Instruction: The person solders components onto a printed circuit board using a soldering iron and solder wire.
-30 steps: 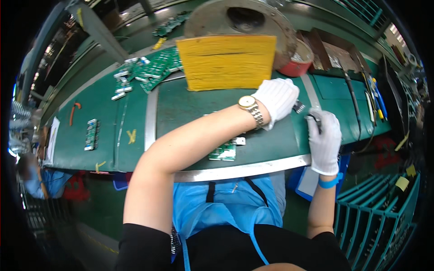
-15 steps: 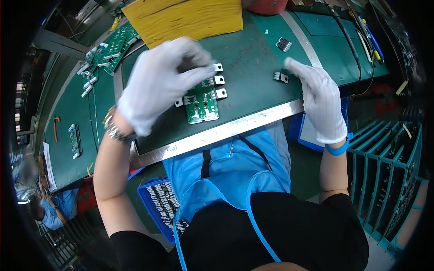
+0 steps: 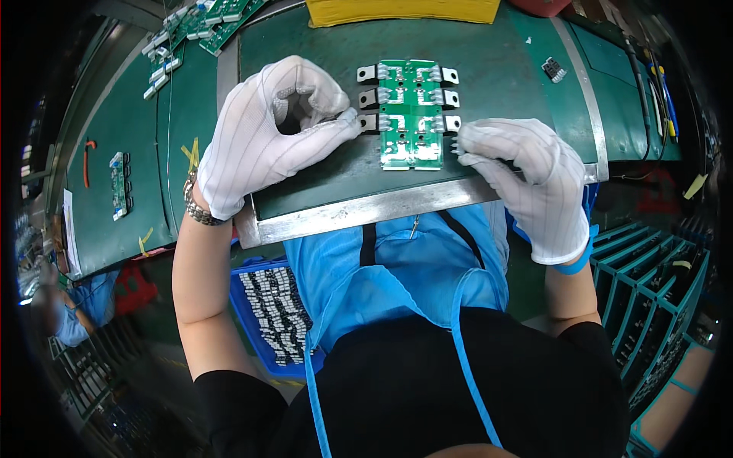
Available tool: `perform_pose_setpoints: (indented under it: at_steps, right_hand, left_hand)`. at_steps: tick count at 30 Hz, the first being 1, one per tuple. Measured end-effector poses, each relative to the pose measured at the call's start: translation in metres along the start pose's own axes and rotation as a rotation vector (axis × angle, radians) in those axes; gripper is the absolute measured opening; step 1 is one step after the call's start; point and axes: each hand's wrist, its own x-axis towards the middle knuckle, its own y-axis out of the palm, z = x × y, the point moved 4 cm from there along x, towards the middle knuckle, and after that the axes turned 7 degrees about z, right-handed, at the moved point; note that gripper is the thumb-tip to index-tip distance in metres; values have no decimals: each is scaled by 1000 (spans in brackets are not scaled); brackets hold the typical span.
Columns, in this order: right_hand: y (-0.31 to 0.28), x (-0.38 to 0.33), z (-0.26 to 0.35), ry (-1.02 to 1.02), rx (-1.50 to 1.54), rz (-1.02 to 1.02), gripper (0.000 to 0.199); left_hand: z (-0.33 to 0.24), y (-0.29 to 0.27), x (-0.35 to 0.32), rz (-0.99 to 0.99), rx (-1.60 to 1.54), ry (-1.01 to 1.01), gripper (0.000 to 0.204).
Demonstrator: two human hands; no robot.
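Observation:
A green circuit board point(image 3: 411, 111) lies flat on the dark green mat, with black transistors with metal tabs along its left and right edges. My left hand point(image 3: 279, 130), in a white striped glove, is left of it. Its thumb and forefinger are pinched at the tab of the lowest left transistor point(image 3: 369, 122); whether anything is between the tips is hidden. My right hand point(image 3: 527, 172), also gloved, is closed beside the lowest right transistor point(image 3: 450, 123). Thin metal legs point(image 3: 456, 146) of a transistor stick out from its fingertips; its body is mostly hidden.
One loose transistor point(image 3: 553, 69) sits at the far right of the mat. A yellow block point(image 3: 405, 12) stands at the back. More boards point(image 3: 217, 27) pile up at the far left. A metal strip point(image 3: 366, 214) edges the bench; below is a blue tray point(image 3: 252, 317) of small parts.
My left hand has come off the board to its left side, uncovering it. My right hand has moved to the board's right edge, and the loose transistor near it is gone from the mat.

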Motion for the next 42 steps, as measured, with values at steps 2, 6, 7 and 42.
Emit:
perform_pose_setpoints:
  at_steps: [2, 6, 7, 42]
  right_hand:
    - [8, 1, 1, -21, -29, 12, 29]
    - [15, 3, 1, -33, -81, 43, 30]
    - [16, 3, 3, -33, -78, 54, 30]
    - [16, -1, 4, -37, 3, -72, 36]
  left_hand:
    - [6, -1, 0, -3, -75, 17, 24]
    - [9, 0, -5, 126, 154, 95, 26]
    - [9, 4, -7, 181, 245, 181, 26]
    - [-27, 33, -37, -169, 601, 219, 23]
